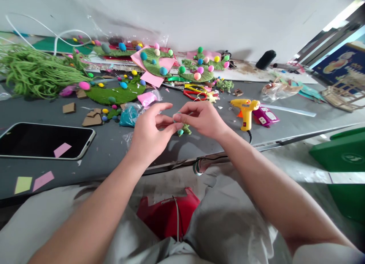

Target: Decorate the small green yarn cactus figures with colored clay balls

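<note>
My left hand (152,129) and my right hand (203,119) meet over the front of the grey table, thumbs and fingers pinched close together. Just below the right fingers shows a small green yarn-wrapped piece (186,130), and a teal pom-pom (180,132) sits at its left side. The right hand appears to hold this piece, though its upper part is hidden. A bit of teal peeks out between the fingertips of both hands. What the left thumb and fingers pinch is too covered to name.
A yellow glue gun (245,111) stands right of my hands beside a purple packet (265,116). Red-handled scissors (195,94) and green yarn shapes with pom-poms (116,91) lie behind. A phone (45,140) and green yarn bundle (37,72) are left. A green bin (339,150) is right.
</note>
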